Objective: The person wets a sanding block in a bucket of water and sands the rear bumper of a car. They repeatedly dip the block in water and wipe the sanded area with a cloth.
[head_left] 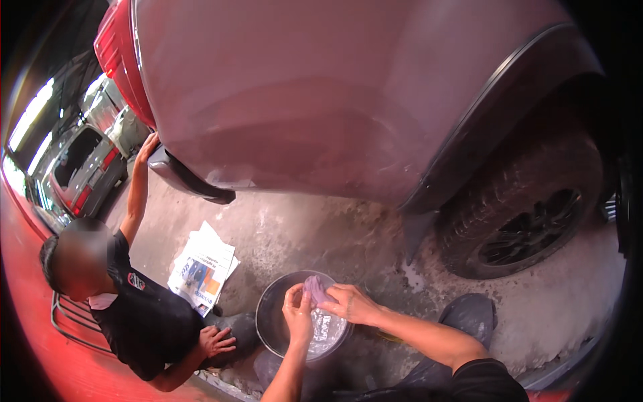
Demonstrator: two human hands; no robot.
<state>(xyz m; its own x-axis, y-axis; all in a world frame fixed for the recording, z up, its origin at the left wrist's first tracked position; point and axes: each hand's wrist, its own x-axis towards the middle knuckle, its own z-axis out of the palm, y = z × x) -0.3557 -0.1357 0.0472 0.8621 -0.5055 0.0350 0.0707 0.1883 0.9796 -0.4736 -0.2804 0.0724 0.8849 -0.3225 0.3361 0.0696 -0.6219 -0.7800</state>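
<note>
Head-worn fisheye, looking down, close over bucket

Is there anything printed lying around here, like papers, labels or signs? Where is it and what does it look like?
Newspaper stack: flat on the concrete floor between the crouching co-worker and the bucket; white folded sheets with blue and orange colour patches.
Round badge: on the co-worker's black shirt at the shoulder; small, red and white.
No screens or signs show.

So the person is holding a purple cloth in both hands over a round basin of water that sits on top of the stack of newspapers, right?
Not quite. In the head view both hands, left hand and right hand, do hold the purple cloth over the round basin, but the basin sits on the bare concrete floor; the newspapers lie apart, to its left.
</note>
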